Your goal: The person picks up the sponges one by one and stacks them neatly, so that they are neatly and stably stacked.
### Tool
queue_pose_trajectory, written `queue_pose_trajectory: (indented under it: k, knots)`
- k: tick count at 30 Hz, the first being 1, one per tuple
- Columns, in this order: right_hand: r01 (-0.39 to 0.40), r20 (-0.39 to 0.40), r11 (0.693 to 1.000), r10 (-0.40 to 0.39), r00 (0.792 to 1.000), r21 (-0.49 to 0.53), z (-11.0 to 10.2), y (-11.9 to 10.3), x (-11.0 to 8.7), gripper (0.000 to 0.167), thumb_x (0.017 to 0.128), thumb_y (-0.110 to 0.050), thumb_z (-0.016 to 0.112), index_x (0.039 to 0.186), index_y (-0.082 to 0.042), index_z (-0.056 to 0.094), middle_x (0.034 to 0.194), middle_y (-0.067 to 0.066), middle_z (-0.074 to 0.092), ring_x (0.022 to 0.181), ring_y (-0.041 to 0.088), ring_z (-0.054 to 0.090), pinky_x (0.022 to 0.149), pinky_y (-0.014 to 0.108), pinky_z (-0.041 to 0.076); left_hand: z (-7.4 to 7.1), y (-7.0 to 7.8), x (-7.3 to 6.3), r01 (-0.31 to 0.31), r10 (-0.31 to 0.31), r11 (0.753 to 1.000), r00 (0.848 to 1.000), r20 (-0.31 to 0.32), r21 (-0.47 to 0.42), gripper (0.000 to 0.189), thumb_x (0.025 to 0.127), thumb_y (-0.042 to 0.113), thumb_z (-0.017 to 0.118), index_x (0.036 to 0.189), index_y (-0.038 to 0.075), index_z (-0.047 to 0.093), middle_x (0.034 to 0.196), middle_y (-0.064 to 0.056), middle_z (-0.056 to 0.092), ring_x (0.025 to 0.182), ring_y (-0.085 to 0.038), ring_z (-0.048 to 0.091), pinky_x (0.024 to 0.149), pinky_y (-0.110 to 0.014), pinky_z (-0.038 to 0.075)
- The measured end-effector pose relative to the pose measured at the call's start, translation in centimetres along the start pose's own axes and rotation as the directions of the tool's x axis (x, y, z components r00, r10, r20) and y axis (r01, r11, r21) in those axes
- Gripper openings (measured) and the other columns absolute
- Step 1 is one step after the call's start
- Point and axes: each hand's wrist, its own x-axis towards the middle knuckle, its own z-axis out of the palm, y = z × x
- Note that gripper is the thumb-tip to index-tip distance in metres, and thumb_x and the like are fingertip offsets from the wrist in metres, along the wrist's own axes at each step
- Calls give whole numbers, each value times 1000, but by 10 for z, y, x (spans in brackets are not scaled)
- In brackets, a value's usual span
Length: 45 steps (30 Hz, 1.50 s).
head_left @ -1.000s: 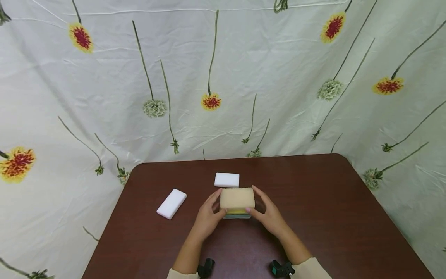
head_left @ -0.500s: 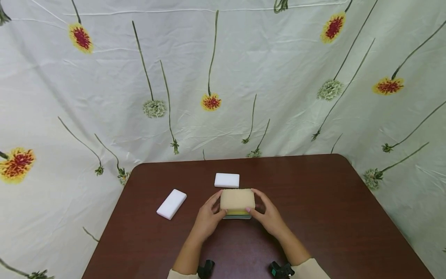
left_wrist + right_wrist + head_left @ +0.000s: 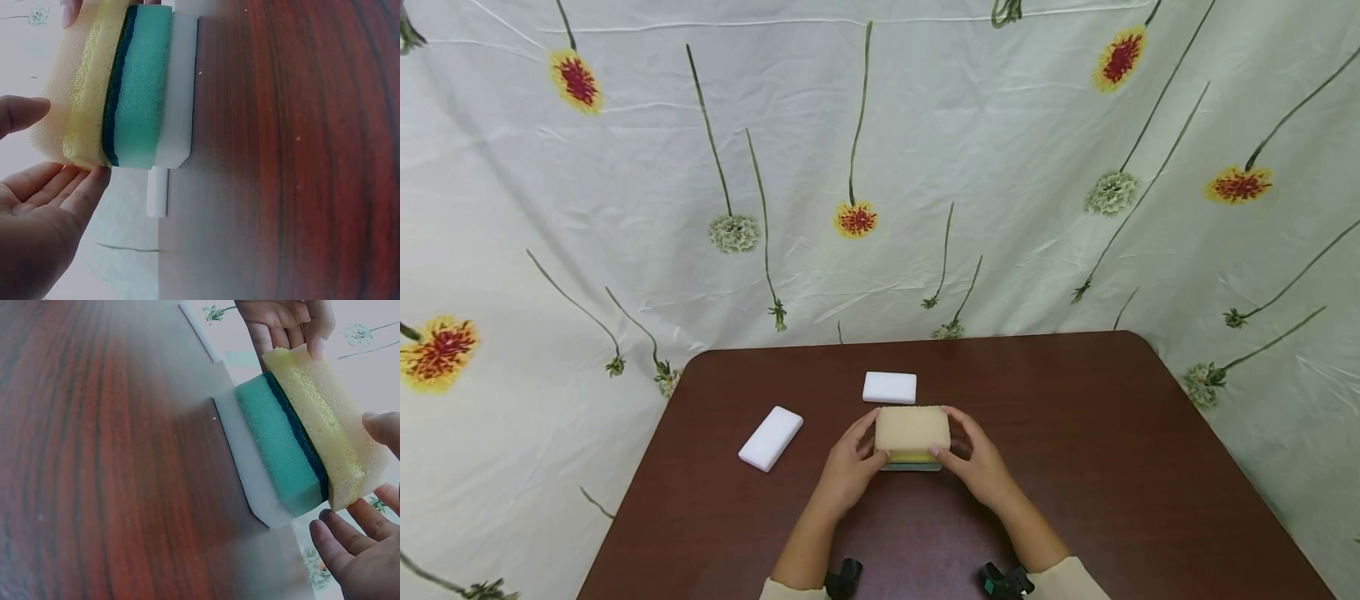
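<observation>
Both hands hold a cream and yellow sponge (image 3: 913, 430) at the top of a small stack in the middle of the table. My left hand (image 3: 844, 473) grips its left end, thumb at the front corner and fingers along the side. At the opposite end, my right hand (image 3: 984, 472) does the same. Beneath that sponge lies a green sponge (image 3: 144, 87) with a dark blue-green scouring layer facing up. Under it, flat on the table, is a white sponge block (image 3: 240, 453). The layers sit level and roughly lined up.
Just behind the stack lies a white block (image 3: 890, 387). Another white block (image 3: 771, 439) lies slanted to the left. The brown table (image 3: 1075, 433) has rounded far corners, with a flower-printed cloth (image 3: 1000, 150) hanging behind it.
</observation>
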Motion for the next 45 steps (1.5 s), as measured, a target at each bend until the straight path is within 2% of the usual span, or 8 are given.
queue_pose_trajectory:
  k: [5,12,17,23,27,30,35,45]
  knots:
    - [13,15,1000,-13,1000,0,-1,-1,2,71,90,-18,78,151,-12,43,153,15,48,140,35,50,109,40,48,0,-2,1,-10,10,1000,1000,-4,15,73,90,10,71,155,21,41,163,-13,33,138,-47,48,102,-44,53]
    - [18,16,1000,-18,1000,-1,-1,-3,3,70,90,-18,78,151,-15,44,153,14,48,140,35,49,111,40,46,-7,-6,3,-19,19,1000,1000,-7,19,88,84,28,83,158,15,36,160,-14,36,135,-43,53,101,-43,54]
    - [16,12,1000,-16,1000,-7,-2,-2,4,69,89,-19,78,150,-21,45,154,13,48,140,34,50,111,40,47,-15,-2,9,-45,47,998,997,-53,35,82,87,34,80,156,15,39,156,-11,43,139,-37,50,108,-48,49]
    - [6,1,1000,-6,1000,5,-3,-3,4,70,88,-17,80,149,-21,45,153,12,49,139,32,51,111,41,46,-21,4,17,-24,26,1000,994,-103,16,72,90,35,77,153,25,44,154,-13,46,128,-39,59,104,-49,51]
    - [9,-1,1000,-9,1000,6,-2,-3,4,70,88,-18,80,149,-21,46,152,12,50,138,32,52,110,39,46,-24,7,24,-3,8,999,993,-120,39,70,92,41,73,153,26,43,155,-11,47,138,-34,53,108,-53,47]
    - [14,-1,1000,-14,1000,6,-2,-3,4,69,88,-18,79,149,-21,46,152,12,50,138,32,52,110,39,47,-25,7,30,0,9,998,990,-138,62,66,95,38,70,154,23,44,154,-11,49,145,-30,46,112,-54,43]
    - [17,2,1000,-17,1000,1,-2,-2,3,69,89,-19,79,149,-16,46,152,12,50,138,32,52,109,39,47,-28,4,40,-12,26,996,988,-155,90,60,98,29,67,152,15,46,153,-13,50,145,-30,45,114,-53,41]
    - [-3,-3,1000,3,1000,-5,-2,-7,3,70,88,-18,80,149,-22,46,152,11,50,138,31,52,110,42,47,-32,0,60,29,-6,987,990,-144,156,59,99,27,64,154,14,44,153,-11,49,144,-33,46,111,-58,42]
